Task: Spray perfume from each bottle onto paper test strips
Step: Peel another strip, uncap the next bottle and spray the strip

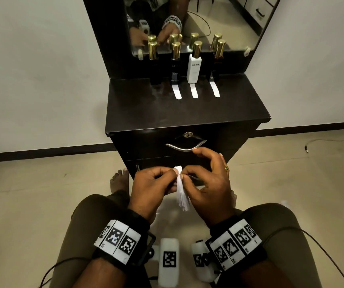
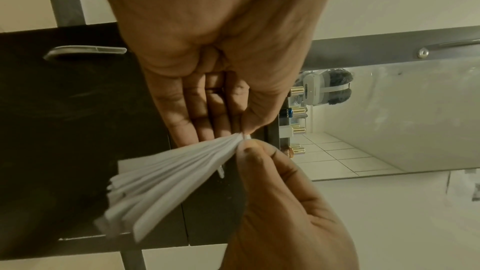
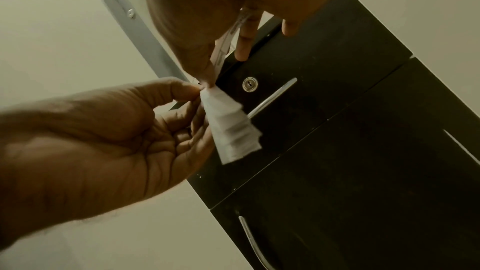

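Observation:
Both hands hover in front of the cabinet drawer. My left hand (image 1: pixel 172 176) pinches the top of a fanned bundle of white paper strips (image 1: pixel 182 197), which hangs down; the bundle (image 2: pixel 161 184) shows in the left wrist view too. My right hand (image 1: pixel 186 173) pinches a single strip (image 3: pixel 223 48) at the bundle's top. On the cabinet top stand a dark bottle (image 1: pixel 153 65), a second dark bottle (image 1: pixel 175 66), a white bottle (image 1: pixel 194 68) and a brown bottle (image 1: pixel 217 63), all gold-capped. Three strips (image 1: pixel 194 90) lie before the right three bottles.
The black cabinet top (image 1: pixel 187 113) has bare room in front of the strips. Below it are a locked drawer with a metal handle (image 1: pixel 184 147) and a lower door. A mirror (image 1: pixel 229 23) backs the bottles. My bare foot (image 1: pixel 120 180) rests on the floor.

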